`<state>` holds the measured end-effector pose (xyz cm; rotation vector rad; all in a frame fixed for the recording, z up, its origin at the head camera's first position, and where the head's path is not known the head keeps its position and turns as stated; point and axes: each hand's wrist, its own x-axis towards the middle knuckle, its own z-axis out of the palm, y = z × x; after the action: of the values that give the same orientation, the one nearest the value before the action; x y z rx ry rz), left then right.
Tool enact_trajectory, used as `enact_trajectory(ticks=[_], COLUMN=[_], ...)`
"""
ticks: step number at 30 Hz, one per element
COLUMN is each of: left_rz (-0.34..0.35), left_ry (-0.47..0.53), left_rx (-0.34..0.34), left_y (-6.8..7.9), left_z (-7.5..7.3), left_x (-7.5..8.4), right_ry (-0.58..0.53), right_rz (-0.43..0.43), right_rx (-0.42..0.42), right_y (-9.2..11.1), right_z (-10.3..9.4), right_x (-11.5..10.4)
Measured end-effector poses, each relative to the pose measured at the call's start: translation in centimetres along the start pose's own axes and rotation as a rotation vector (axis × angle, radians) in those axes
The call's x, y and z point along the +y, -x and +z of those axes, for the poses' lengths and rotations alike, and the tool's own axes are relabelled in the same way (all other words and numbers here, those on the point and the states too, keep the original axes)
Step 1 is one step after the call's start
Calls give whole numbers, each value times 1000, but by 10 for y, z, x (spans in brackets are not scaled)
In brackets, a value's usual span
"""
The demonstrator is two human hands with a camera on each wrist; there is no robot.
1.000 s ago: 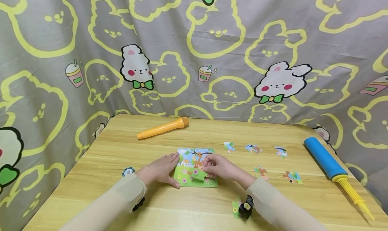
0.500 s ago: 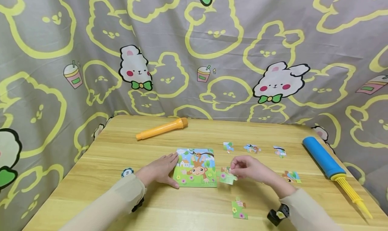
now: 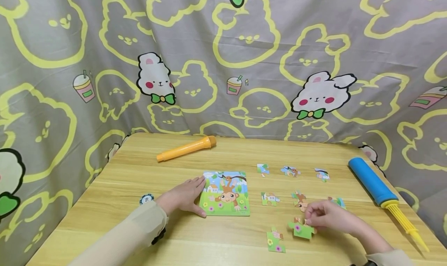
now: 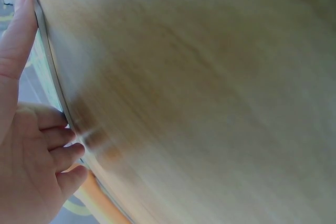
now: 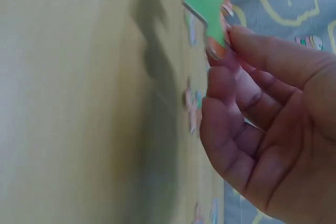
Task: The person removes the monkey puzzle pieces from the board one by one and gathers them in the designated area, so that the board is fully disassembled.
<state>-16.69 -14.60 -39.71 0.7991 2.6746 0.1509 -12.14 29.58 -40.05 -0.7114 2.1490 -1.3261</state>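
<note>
My right hand pinches a green puzzle piece with a pink flower between thumb and fingertips. The piece is tilted, low over the table beside another flowered puzzle piece. In the right wrist view the thumb presses on a corner of the held piece, and its shadow falls on the tabletop. My left hand lies with extended fingers and thumb along the left edge of a square monkey picture board. From the left wrist, the hand shows with its fingertips at the edge.
Several loose puzzle pieces lie in rows right of the board, among them a house piece and a branch piece. An orange toy microphone lies behind, a poker chip at left, a blue and yellow hand pump at right.
My right hand has carried the flowered puzzle piece from over the board to the right and nearer me, beside the other pieces. The left hand has stayed at the board's edge.
</note>
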Motion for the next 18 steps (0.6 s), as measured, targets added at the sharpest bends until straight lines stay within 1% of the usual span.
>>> enact_trajectory(ticks=[4,9,13,18], left_rz=[0,5,4,5], left_ry=[-2,-12,-16,-23], left_rx=[0,3,2,5], left_y=[1,1,2,1], left_z=[-1,-1,0,1], left_x=[0,1,0,0], right_ry=[-35,-44,-40,-10], right_rz=[16,29,-1,-14], right_rx=[-43,-58,-63,-62], right_y=[12,22,24,24], right_z=[-2,-3,-4,-3], right_x=[10,19,23,24])
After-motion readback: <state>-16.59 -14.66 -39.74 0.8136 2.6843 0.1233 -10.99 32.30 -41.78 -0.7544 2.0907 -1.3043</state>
